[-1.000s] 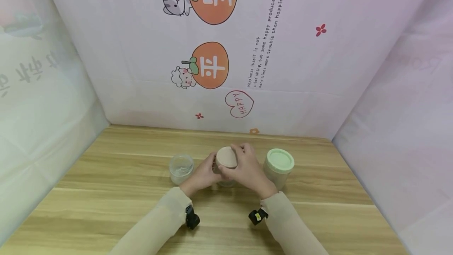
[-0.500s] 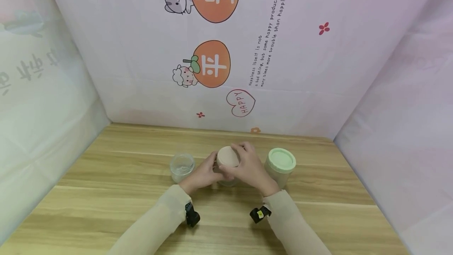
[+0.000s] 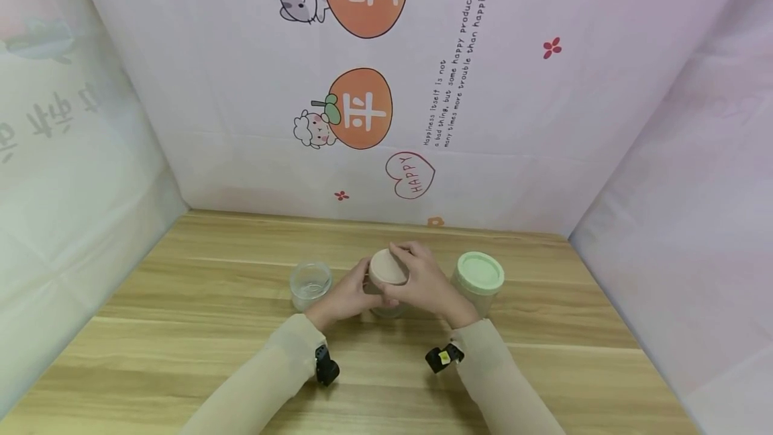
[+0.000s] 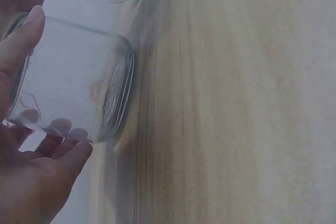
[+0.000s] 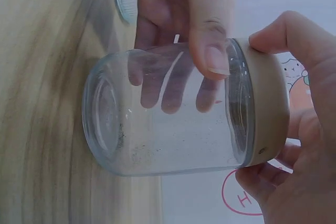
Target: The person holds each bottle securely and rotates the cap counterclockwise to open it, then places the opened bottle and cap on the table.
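A clear glass jar [image 5: 173,135] with a beige lid [image 3: 386,267] is between the two hands. My left hand [image 3: 344,297] grips the glass body, its thumb on one side and its fingers [image 4: 76,156] on the other. Up at the lid, my right hand [image 3: 425,287] holds the rim between thumb and fingers, as the right wrist view shows. The lid sits on the jar's mouth. Through the glass I see no contents apart from small specks. In the head view the hands hide most of the jar's body.
An open clear glass jar [image 3: 311,284] stands left of the hands. To the right is a jar with a pale green lid [image 3: 480,272], partly behind the right wrist. The wooden table [image 3: 181,327] ends at a printed white cloth wall [image 3: 495,186].
The right hand's fingers have shifted slightly round the lid's rim, the index finger to the left and the thumb to the right. The left hand keeps its grip on the jar.
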A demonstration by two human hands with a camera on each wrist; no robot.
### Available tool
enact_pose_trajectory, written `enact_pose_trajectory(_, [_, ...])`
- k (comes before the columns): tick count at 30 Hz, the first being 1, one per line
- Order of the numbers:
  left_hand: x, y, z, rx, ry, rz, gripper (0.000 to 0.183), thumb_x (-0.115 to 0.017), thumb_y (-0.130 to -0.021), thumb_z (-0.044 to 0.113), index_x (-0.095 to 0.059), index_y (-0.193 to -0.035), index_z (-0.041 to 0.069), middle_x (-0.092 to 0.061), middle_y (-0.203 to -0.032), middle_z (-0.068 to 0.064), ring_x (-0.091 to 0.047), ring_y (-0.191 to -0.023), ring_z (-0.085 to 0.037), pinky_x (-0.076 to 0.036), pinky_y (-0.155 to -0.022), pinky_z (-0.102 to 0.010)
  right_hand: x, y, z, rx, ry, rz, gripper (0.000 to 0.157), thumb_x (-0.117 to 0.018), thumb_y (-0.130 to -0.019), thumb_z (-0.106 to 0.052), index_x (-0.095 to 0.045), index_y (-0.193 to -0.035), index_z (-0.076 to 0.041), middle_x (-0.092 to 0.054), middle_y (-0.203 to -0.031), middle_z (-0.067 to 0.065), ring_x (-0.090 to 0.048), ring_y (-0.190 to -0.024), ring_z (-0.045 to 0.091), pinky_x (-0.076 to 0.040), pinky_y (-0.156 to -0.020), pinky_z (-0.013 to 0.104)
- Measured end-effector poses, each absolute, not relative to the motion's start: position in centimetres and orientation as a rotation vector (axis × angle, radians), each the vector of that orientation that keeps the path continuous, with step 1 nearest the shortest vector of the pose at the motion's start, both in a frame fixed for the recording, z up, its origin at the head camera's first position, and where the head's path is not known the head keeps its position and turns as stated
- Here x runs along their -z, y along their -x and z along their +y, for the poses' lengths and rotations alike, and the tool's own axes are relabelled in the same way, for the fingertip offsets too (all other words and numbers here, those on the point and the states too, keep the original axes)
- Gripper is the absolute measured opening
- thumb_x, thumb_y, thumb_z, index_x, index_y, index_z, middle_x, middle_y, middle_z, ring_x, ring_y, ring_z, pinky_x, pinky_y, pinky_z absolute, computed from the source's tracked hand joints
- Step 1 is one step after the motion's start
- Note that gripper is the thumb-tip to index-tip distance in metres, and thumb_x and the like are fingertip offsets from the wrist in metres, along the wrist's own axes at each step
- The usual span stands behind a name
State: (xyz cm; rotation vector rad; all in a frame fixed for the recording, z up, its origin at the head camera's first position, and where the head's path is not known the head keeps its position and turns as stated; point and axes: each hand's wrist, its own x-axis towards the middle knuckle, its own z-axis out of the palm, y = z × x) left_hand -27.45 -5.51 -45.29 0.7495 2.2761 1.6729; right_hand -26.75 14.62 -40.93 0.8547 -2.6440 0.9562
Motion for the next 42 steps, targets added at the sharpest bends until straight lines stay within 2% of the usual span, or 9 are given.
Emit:
enact_pose_trajectory(6, [45.2,27.4,-5.5,-1.672,-0.717,2.269,0.089,-0.081,-0.087,0.031,-0.027,-0.154,0.008,-0.041,-0.149,-0.013,-0.046,-0.134,-0.029,-0.042,-0.107,-0.048,40.5,26.7,14.7,-0.987,-0.856,-2.714,0.083,-0.078,-0.076,-0.024,-0.045,-0.149,-0.002,-0.047,-0.145,0.015,-0.047,-0.125,0.032,-0.049,-0.095,0.05])
enact_pose_trajectory(12, [45.1,27.4,-5.5,-1.68,-0.726,2.277,0.088,-0.082,-0.087,0.028,-0.029,-0.153,0.006,-0.042,-0.148,-0.015,-0.046,-0.133,-0.031,-0.041,-0.107,-0.049,40.5,26.4,14.7,-1.028,-0.856,-2.756,0.082,-0.074,-0.083,-0.024,-0.039,-0.153,-0.002,-0.039,-0.152,0.015,-0.041,-0.133,0.034,-0.046,-0.1,0.053])
enact_pose_trajectory(21, [45.5,27.7,-5.6,-1.661,-0.719,2.287,0.088,-0.079,-0.089,0.024,-0.024,-0.154,0.003,-0.038,-0.15,-0.016,-0.043,-0.136,-0.032,-0.042,-0.107,-0.048,40.3,25.5,14.1,-0.888,-0.753,-2.778,0.085,-0.07,-0.089,-0.049,-0.038,-0.153,-0.003,-0.035,-0.155,0.018,-0.038,-0.136,0.037,-0.048,-0.098,0.054])
enact_pose_trajectory(28, [45.6,27.8,-5.5,-1.666,-0.714,2.289,0.088,-0.081,-0.088,0.026,-0.026,-0.152,0.002,-0.04,-0.148,-0.016,-0.046,-0.133,-0.033,-0.044,-0.105,-0.048,40.1,25.2,13.7,-0.725,-0.676,-2.72,0.081,-0.068,-0.089,-0.055,-0.049,-0.147,-0.003,-0.045,-0.145,0.019,-0.043,-0.131,0.034,-0.053,-0.092,0.049])
enact_pose_trajectory(36, [45.5,27.6,-5.4,-1.645,-0.664,2.319,0.089,-0.083,-0.084,0.04,-0.033,-0.151,0.009,-0.048,-0.142,-0.009,-0.049,-0.129,-0.027,-0.041,-0.107,-0.049,39.5,24.7,13.5,-0.633,-0.555,-2.72,0.083,-0.067,-0.086,-0.065,-0.056,-0.141,-0.003,-0.051,-0.128,0.02,-0.05,-0.114,0.032,-0.053,-0.084,0.05])
enact_pose_trajectory(42, [45.5,27.6,-5.4,-1.67,-0.657,2.296,0.085,-0.083,-0.084,0.035,-0.034,-0.149,0.009,-0.049,-0.141,-0.01,-0.05,-0.127,-0.027,-0.042,-0.106,-0.049,39.7,24.8,13.2,-0.565,-0.539,-2.711,0.088,-0.069,-0.083,-0.068,-0.056,-0.138,0.001,-0.054,-0.118,0.02,-0.051,-0.104,0.031,-0.051,-0.082,0.048])
